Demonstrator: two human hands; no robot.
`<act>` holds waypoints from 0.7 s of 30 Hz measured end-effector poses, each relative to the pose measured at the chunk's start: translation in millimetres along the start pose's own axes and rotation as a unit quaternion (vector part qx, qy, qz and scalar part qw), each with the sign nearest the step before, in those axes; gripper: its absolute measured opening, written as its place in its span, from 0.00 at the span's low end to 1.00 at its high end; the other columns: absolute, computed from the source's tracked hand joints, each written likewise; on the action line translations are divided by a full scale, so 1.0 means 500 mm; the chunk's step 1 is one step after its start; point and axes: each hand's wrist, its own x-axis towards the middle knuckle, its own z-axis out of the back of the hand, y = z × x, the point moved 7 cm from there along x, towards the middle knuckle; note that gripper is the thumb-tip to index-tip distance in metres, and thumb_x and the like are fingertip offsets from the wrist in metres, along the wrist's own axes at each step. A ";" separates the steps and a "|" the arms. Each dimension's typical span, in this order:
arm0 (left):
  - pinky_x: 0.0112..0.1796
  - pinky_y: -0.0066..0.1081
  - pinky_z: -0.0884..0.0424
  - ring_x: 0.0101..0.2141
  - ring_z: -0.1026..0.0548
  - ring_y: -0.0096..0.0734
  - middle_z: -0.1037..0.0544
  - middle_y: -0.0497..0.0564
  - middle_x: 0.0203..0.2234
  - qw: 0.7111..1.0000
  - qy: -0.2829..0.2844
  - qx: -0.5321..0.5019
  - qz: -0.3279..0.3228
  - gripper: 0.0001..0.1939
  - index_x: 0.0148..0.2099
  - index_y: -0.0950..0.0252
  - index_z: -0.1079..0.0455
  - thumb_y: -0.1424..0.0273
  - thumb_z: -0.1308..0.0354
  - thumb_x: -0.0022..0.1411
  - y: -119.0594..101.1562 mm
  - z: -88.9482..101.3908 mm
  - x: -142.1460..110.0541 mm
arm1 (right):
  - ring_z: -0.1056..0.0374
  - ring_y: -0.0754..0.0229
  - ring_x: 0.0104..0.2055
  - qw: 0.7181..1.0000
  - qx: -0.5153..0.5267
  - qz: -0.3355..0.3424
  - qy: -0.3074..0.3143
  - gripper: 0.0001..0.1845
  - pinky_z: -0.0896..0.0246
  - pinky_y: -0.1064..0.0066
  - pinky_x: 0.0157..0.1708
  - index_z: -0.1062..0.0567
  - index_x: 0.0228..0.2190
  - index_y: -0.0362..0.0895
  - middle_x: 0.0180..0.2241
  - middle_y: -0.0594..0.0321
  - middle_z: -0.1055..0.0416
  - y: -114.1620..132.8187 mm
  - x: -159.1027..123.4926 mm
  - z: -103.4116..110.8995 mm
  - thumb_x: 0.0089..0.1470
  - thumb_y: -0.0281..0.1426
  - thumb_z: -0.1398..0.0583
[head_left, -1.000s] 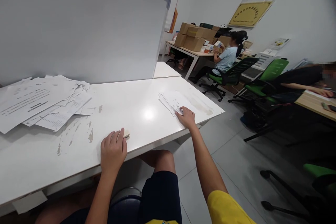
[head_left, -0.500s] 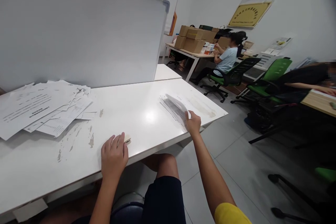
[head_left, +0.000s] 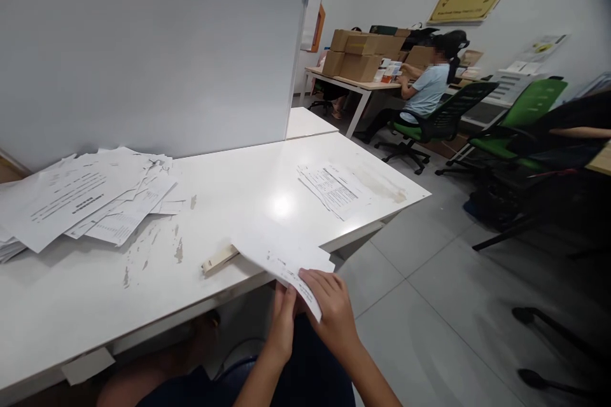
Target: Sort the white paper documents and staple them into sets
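Both hands hold a few white paper sheets (head_left: 279,251) over the table's front edge. My left hand (head_left: 281,324) is closed on their near edge, thumb uppermost. My right hand (head_left: 331,305) grips the sheets at their near right side, fingers across the top. Some print shows near the fingers. Left of the sheets lies a slim cream stapler (head_left: 219,260) on the table, its right end partly covered by the paper. Farther right, a small stack of printed sheets (head_left: 334,189) rests near the table's right end.
A large messy paper pile (head_left: 95,194) covers the left of the white table (head_left: 229,187). Behind stands a whiteboard (head_left: 153,57). Beyond it, a person (head_left: 427,89) sits at another desk with cardboard boxes (head_left: 360,54). Green chairs (head_left: 534,105) stand at the right.
My right hand has brought sheets from the right stack to the table's front edge. My left hand has left the stapler and now holds the sheets too. The view has shifted slightly.
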 end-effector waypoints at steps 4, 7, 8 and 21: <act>0.57 0.41 0.35 0.58 0.32 0.48 0.27 0.58 0.55 0.979 -0.083 -0.171 0.067 0.36 0.60 0.62 0.35 0.48 0.39 0.54 -0.027 0.004 0.001 | 0.42 0.46 0.63 0.993 -0.031 -0.002 0.115 0.30 0.48 0.49 0.59 0.41 0.63 0.47 0.62 0.56 0.39 0.015 -0.029 -0.017 0.60 0.35 0.44; 0.56 0.42 0.34 0.55 0.29 0.50 0.26 0.61 0.53 0.970 -0.090 -0.211 0.083 0.35 0.57 0.66 0.32 0.50 0.36 0.53 -0.043 0.005 -0.002 | 0.49 0.44 0.66 0.987 -0.035 0.007 0.155 0.37 0.56 0.46 0.64 0.49 0.66 0.49 0.66 0.56 0.46 0.015 -0.037 -0.008 0.60 0.39 0.44; 0.56 0.42 0.34 0.54 0.28 0.49 0.25 0.60 0.52 0.969 -0.097 -0.209 0.088 0.33 0.56 0.66 0.32 0.54 0.35 0.53 -0.045 0.008 -0.003 | 0.49 0.44 0.67 0.986 -0.024 0.008 0.165 0.39 0.57 0.45 0.64 0.50 0.67 0.50 0.66 0.57 0.47 0.013 -0.038 -0.005 0.59 0.41 0.43; 0.45 0.41 0.28 0.46 0.23 0.52 0.21 0.62 0.43 0.978 -0.010 -0.069 0.196 0.23 0.49 0.70 0.29 0.69 0.36 0.50 -0.080 0.073 -0.029 | 0.29 0.54 0.39 0.720 0.496 -0.479 0.076 0.40 0.34 0.65 0.39 0.32 0.56 0.46 0.34 0.62 0.26 -0.159 -0.049 -0.021 0.43 0.48 0.32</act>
